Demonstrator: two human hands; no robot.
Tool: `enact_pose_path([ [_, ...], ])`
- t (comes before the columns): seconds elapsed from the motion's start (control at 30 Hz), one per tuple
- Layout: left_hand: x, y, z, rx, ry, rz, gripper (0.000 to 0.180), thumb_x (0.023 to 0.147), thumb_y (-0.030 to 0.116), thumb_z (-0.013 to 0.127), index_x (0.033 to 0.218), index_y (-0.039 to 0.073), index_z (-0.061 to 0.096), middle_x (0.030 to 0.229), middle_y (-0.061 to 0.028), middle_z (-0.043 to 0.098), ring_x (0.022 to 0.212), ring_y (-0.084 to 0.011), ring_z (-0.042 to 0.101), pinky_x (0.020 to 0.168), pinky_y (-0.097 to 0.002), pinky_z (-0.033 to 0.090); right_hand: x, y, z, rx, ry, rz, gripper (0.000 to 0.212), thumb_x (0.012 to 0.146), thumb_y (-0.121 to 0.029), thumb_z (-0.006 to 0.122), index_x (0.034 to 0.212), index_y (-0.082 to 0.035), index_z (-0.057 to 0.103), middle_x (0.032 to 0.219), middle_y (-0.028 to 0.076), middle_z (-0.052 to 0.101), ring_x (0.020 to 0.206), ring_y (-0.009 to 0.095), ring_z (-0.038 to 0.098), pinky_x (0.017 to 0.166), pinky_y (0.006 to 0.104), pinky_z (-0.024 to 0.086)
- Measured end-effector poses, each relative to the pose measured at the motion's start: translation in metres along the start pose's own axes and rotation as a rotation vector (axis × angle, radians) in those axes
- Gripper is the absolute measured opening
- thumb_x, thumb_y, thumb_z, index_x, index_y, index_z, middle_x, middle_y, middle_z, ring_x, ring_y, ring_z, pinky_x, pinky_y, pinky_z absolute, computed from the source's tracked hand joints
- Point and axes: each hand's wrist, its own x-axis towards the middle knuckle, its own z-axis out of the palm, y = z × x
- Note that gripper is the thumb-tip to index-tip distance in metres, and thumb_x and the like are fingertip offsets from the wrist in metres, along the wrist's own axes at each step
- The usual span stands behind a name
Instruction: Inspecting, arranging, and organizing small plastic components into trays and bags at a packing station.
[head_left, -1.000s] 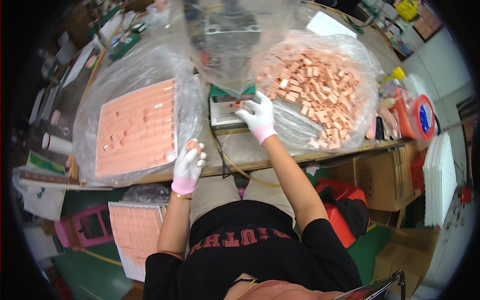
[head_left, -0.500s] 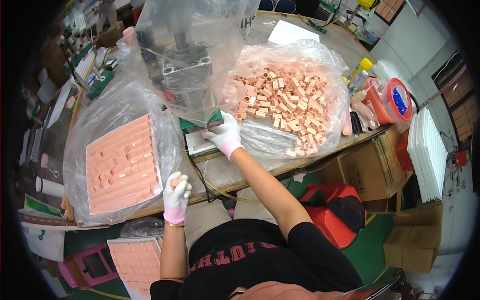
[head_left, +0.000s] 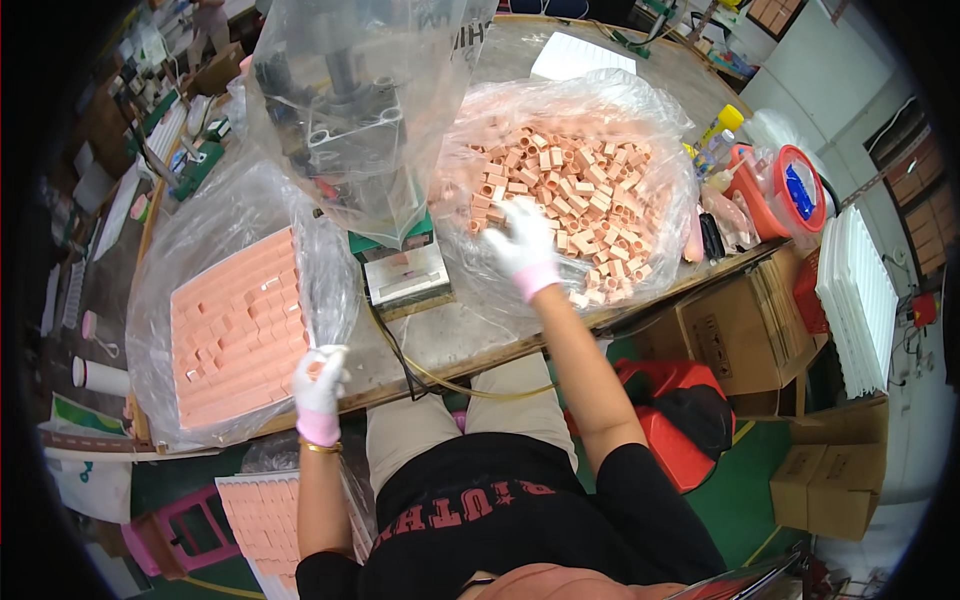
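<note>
My right hand (head_left: pixel 525 247), in a white glove with a pink cuff, reaches over the near left part of a loose pile of small peach block-shaped plastic pieces (head_left: pixel 590 190) with round holes. Its fingers are apart and slightly blurred, with no piece visible in them. My left hand (head_left: pixel 321 392), gloved the same way, is closed around one small peach plastic piece (head_left: pixel 315 371). That hand is at the near right corner of a white tray (head_left: pixel 305 345) filled with rows of similar peach pieces (head_left: pixel 235 330). Between my hands stands a plastic-draped press (head_left: pixel 360 140) with a metal block (head_left: pixel 408 272) at its base.
Clear plastic sheeting (head_left: pixel 470 110) lies under the pile and the tray. A cable (head_left: pixel 400 350) hangs over the table's front edge. At the right are a red tub (head_left: pixel 800 190), bottles (head_left: pixel 717 150) and cardboard boxes (head_left: pixel 735 335). Another tray of peach pieces (head_left: pixel 262 515) is low on the left.
My right hand has moved from the press base right to the pile, uncovering the metal block. My left hand has shifted left toward the tray, still with a piece.
</note>
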Motion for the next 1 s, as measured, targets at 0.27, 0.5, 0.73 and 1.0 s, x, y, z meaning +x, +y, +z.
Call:
enact_pose_path([
  [0.27, 0.033, -0.026, -0.123, 0.159, 0.365, 0.293, 0.016, 0.086, 0.013, 0.067, 0.099, 0.004, 0.065, 0.086, -0.0023, 0.063, 0.076, -0.0078, 0.057, 0.066, -0.0214, 0.046, -0.020, 0.083, -0.075, -0.693, -0.208, 0.540, 0.067, 0.075, -0.048, 0.066, 0.132, -0.017, 0.047, 0.127, 0.018, 0.049, 0.117, 0.037, 0.048, 0.097, 0.0479, 0.041],
  [0.5, 0.105, -0.001, -0.132, 0.772, 0.371, 0.460, 0.023, 0.080, 0.017, 0.067, 0.101, 0.007, 0.067, 0.097, -0.0126, 0.068, 0.091, -0.0243, 0.066, 0.084, -0.0307, 0.049, -0.021, 0.120, -0.079, -0.593, -0.047, 0.436, 0.042, 0.079, -0.027, 0.070, 0.115, -0.011, 0.057, 0.115, 0.020, 0.056, 0.107, 0.037, 0.056, 0.091, 0.0443, 0.046],
  [0.73, 0.121, 0.017, -0.104, 1.091, -0.135, 0.534, 0.025, 0.078, 0.012, 0.065, 0.102, 0.006, 0.065, 0.098, -0.0108, 0.066, 0.086, -0.0259, 0.063, 0.079, -0.0335, 0.051, -0.005, 0.146, -0.074, -0.433, -0.102, 0.390, 0.044, 0.081, -0.026, 0.066, 0.122, -0.011, 0.057, 0.117, 0.017, 0.060, 0.105, 0.033, 0.059, 0.091, 0.0409, 0.045],
  [1.0, 0.166, -0.002, -0.089, 1.352, -0.335, 0.369, 0.021, 0.070, 0.008, 0.060, 0.089, 0.005, 0.068, 0.093, -0.0195, 0.065, 0.086, -0.0356, 0.063, 0.078, -0.0411, 0.050, -0.022, 0.140, -0.064, -0.488, -0.055, 0.242, 0.048, 0.079, -0.031, 0.067, 0.118, -0.004, 0.060, 0.118, 0.017, 0.060, 0.111, 0.032, 0.054, 0.098, 0.0409, 0.041],
])
